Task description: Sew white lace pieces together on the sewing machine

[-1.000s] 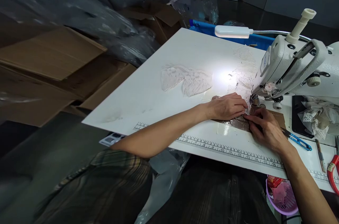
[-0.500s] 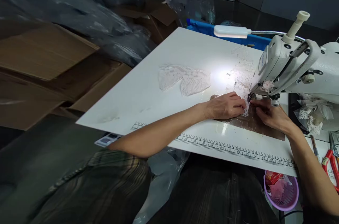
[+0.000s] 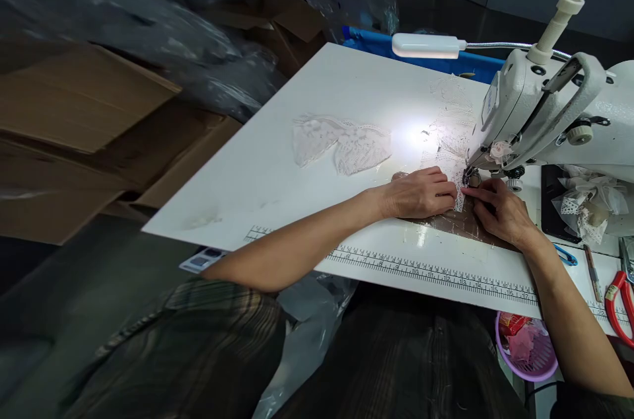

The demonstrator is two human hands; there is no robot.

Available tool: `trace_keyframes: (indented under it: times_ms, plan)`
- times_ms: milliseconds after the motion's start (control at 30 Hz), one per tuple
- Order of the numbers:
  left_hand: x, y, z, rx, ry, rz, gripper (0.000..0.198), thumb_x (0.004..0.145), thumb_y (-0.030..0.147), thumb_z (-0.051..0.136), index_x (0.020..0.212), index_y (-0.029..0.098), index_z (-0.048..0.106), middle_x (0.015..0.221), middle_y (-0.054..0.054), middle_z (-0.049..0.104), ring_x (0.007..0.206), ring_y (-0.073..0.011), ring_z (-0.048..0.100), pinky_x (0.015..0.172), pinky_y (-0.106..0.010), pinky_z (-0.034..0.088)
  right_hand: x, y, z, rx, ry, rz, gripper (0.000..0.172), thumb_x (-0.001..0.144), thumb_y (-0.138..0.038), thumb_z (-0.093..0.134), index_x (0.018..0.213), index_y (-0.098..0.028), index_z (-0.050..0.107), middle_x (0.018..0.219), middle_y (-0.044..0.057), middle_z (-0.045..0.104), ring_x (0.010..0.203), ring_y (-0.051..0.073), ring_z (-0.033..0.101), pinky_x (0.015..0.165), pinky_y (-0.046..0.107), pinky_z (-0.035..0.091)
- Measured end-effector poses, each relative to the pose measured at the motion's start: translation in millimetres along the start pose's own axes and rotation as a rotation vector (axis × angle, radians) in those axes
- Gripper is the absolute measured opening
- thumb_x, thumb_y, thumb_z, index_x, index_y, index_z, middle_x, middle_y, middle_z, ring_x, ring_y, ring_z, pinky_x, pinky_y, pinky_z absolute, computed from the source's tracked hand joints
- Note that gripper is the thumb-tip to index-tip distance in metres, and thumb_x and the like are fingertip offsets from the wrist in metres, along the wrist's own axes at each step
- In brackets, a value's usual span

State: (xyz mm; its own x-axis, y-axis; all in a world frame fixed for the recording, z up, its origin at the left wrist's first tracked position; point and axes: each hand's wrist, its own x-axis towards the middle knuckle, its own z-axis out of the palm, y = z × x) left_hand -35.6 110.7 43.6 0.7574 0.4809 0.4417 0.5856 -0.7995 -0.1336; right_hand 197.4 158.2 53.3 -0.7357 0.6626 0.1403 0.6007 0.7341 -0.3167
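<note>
A strip of white lace (image 3: pixel 459 199) lies under the presser foot of the white sewing machine (image 3: pixel 500 102). My left hand (image 3: pixel 421 193) rests on the brown plate (image 3: pixel 446 226) left of the foot, fingers curled together at the lace's left edge. From the other side my right hand (image 3: pixel 502 209) reaches in, its index finger and thumb closed at the lace's right edge, close to the needle. More lace (image 3: pixel 450 121) spreads behind the foot. Two joined lace pieces (image 3: pixel 341 141) lie flat on the table, farther left.
A lamp (image 3: pixel 428 45) lights the white table (image 3: pixel 238 188), which has a printed ruler (image 3: pixel 421 273) along its front edge. Red-handled scissors (image 3: pixel 617 303) and a blue clip (image 3: pixel 565 255) lie at right. Below hangs a purple basket (image 3: pixel 532 369). Cardboard boxes (image 3: pixel 84 95) stand at left.
The view has shifted slightly. My right hand has drawn a little back from the needle, and its index finger is straighter on the lace. My left hand stays in place.
</note>
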Motion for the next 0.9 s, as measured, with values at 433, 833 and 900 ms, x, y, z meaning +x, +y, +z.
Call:
trace_keyframes:
  times_ms: [433,833,900]
  plan:
    - [7,1,-12.0,-0.098,-0.126,-0.013,0.018,0.085,0.029,0.061,0.082,0.016,0.073,0.085,-0.006,0.071,0.070,-0.0174,0.058,0.076,-0.034,0.047,-5,0,-1,-0.145,-0.023,-0.115,0.039,0.091,-0.025,0.050,0.121,-0.034,0.073,0.109,0.007,0.067,0.087,0.019,0.062,0.068,0.029,0.054]
    - [9,-1,-9.4,-0.126,-0.123,-0.091,0.019,0.083,0.033,0.061,0.084,0.018,0.073,0.086,-0.007,0.070,0.072,-0.0192,0.058,0.076,-0.035,0.043,0,-12,-2,-0.251,-0.117,0.055,0.043,0.093,-0.029,0.046,0.131,-0.031,0.067,0.114,0.009,0.065,0.082,0.019,0.062,0.060,0.026,0.048]
    - [9,-1,-9.8,-0.090,-0.132,-0.088,0.023,0.084,0.035,0.059,0.087,0.017,0.073,0.087,-0.008,0.070,0.073,-0.0200,0.058,0.076,-0.036,0.042,1,-15,-3,-0.273,-0.127,0.080,0.045,0.093,-0.028,0.045,0.133,-0.032,0.065,0.114,0.008,0.065,0.079,0.018,0.062,0.058,0.025,0.046]
